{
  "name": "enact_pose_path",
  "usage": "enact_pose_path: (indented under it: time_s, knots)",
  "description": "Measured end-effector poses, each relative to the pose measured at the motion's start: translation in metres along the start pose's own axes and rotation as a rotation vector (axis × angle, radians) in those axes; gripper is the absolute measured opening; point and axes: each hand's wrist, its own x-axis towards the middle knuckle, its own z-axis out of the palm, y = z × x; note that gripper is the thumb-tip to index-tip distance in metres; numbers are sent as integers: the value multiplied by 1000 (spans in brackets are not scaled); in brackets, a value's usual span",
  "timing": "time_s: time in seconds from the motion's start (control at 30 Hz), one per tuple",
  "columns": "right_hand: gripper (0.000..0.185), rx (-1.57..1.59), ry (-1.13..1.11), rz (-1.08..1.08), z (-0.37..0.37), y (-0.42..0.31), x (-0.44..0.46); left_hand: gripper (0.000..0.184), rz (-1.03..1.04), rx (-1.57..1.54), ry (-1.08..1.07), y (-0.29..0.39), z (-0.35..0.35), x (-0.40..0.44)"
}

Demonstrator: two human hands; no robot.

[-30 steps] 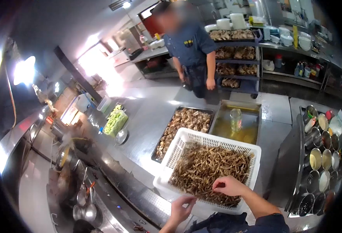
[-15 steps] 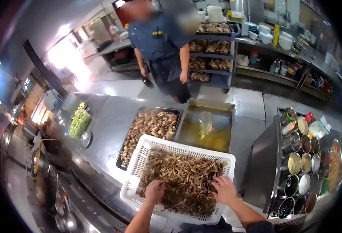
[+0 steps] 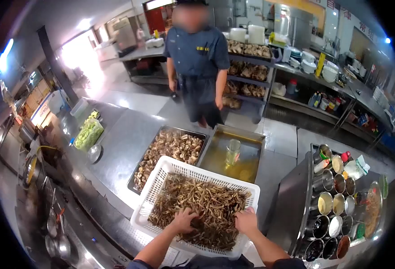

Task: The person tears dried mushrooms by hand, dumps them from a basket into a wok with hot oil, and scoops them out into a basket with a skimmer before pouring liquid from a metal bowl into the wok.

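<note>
A white perforated basket holds a heap of brown, strip-like pieces. My left hand rests in the heap left of its middle, fingers spread over the pieces. At the basket's right side, my right hand has its fingers bent at the edge of the heap by the rim; what they hold, if anything, is hidden. Behind the basket lie a dark tray of brown chunks and a metal tray of yellowish liquid, with a clear glass standing in it.
Another person stands across the steel counter. Metal containers of seasonings are at the right. A bag of green vegetables and a ladle lie left. Behind stands a rack of trays.
My hands have gone from in front of the basket into it and apart, the left now lower in the heap. The view has shifted, and the other person appears more upright.
</note>
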Motion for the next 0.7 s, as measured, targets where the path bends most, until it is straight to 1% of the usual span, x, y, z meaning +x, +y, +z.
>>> enact_pose_path:
  time_s: [0.07, 0.13, 0.17, 0.2, 0.23, 0.27, 0.3, 0.33, 0.37, 0.4, 0.43, 0.47, 0.53, 0.57, 0.6, 0.67, 0.7]
  knots:
    - [13, 6, -24, 10, 3, 0, -1, 56, 134, -104, -164, -30, 14, 7]
    - [13, -36, -34, 13, 3, 0, -2, 38, 220, -115, -327, -28, -29, -23]
    - [14, -60, -57, 25, 3, -1, -2, 34, 209, -205, -159, -30, -49, -49]
    - [14, -69, -45, 23, 4, -1, -1, 30, 145, -186, -70, -37, -63, -63]
    - [14, -69, -10, 29, 6, -3, 0, 28, 83, -151, 96, -44, -73, -82]
    - [14, -81, 24, 32, 4, -2, -4, 28, -208, -66, 343, -35, -92, -115]
    - [14, -90, 30, 30, 6, -3, -6, 27, -294, -14, 446, -42, -86, -127]
    - [14, -82, 79, 19, 12, 0, -7, 27, -291, -17, 452, -41, -82, -133]
    - [14, -75, 128, 6, 17, 3, -7, 27, -364, -26, 458, -40, -78, -139]
    - [14, -82, 128, 3, 17, 3, -6, 26, -438, -36, 462, -39, -74, -143]
    - [14, -85, 93, 27, 17, 3, -5, 23, -346, -88, 594, -37, -72, -145]
    - [14, -90, 56, 52, 17, 1, -6, 23, -345, -96, 597, -37, -71, -145]
    - [14, -104, 37, 60, 11, -2, -8, 20, -363, -249, 839, -32, -74, -147]
    - [14, -108, 29, 73, 9, -5, -5, 20, -318, -238, 954, -36, -70, -144]
    - [14, -110, 34, 67, 8, -7, -4, 20, -320, -237, 962, -38, -69, -143]
    - [14, -136, 24, 113, 4, -11, -5, 20, -356, -237, 914, -43, -69, -142]
    - [14, -148, -4, 120, 3, -11, -4, 19, -332, -203, 961, -48, -65, -136]
